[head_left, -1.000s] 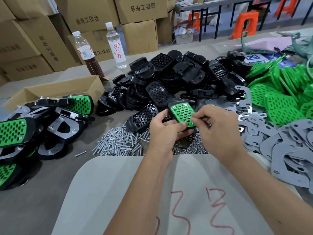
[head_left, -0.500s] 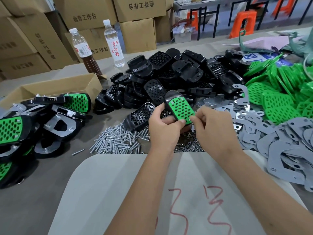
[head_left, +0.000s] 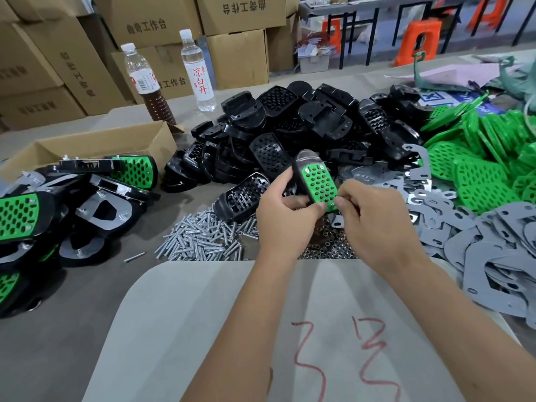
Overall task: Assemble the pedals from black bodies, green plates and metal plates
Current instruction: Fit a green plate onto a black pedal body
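Parts crowd the table [head_left: 72, 329]; my left hand [head_left: 285, 224] grips the pedal [head_left: 317, 181] while my right hand [head_left: 374, 221] pinches its near corner.

A factory assembly bench: part heaps [head_left: 290, 134], loose screws [head_left: 200, 242], stacked cartons [head_left: 240, 13].

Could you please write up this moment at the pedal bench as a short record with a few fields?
In hand: pedal, a black body with a green plate on it
Left hand: grips the pedal's left edge
Right hand: pinches at the plate's near corner
Finished pedals: piled at left
Black bodies: heap behind the hands
Green plates: heap at right
Metal plates: grey pile at near right
Screws: loose pile beside left hand
Bottles: two, upright, far side
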A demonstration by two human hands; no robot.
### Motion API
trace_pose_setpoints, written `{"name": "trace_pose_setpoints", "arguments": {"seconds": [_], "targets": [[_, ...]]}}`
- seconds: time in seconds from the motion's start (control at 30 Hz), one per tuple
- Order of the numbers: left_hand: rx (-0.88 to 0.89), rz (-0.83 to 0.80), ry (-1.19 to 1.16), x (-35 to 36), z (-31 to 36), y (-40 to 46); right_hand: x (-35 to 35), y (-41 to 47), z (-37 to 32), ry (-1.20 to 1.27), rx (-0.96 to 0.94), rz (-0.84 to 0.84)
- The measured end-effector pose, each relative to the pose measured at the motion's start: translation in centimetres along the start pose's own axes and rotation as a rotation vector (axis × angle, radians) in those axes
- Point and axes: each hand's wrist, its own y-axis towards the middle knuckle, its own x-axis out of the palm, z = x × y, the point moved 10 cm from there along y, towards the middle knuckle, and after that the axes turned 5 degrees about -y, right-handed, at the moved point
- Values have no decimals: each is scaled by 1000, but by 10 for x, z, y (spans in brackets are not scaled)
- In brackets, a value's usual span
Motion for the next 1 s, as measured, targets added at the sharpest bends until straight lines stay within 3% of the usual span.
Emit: {"name": "trace_pose_setpoints", "arguments": {"seconds": [0.27, 0.47, 0.67, 0.8, 0.87, 1.0], "targets": [[-117, 26, -181, -3, -13, -1, 8, -2, -6, -59, 1, -10], [-130, -20, -256, 0, -8, -5, 19, -2, -7, 23, -85, -144], [-158, -41, -443, 6, -4, -4, 5, -2, 25, 472, 279, -20], [-127, -96, -436, 13, 0, -7, 28, -9, 45, 830, 539, -168], [-111, -118, -407, 15, 0, -7, 34, -11, 46, 960, 584, -219], [-138, -133, -391, 18, -4, -7, 32, -12, 47, 972, 593, -221]]}}
